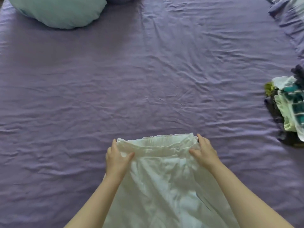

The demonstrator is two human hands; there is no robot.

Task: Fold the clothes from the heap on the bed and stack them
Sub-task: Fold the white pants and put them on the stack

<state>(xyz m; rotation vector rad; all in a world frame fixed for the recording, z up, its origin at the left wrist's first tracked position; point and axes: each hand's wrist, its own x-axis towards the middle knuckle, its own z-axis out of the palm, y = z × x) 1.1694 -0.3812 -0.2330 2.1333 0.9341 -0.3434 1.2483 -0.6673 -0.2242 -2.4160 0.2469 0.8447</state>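
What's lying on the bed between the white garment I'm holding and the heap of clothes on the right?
Nothing but bare, wrinkled purple sheet shows in the head view between the white garment and the heap of clothes.

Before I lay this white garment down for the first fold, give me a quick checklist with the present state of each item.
1. Left hand grips the waistband corner of the white garment: ok.
2. Right hand grips the other corner: ok.
3. Waistband stretched level between the hands: ok.
4. Purple sheet ahead free of clothes where the garment would land: ok.
5. Heap of clothes at the right edge apart from the garment: ok.
6. Garment's lower hem untangled: cannot tell, it runs out of frame.
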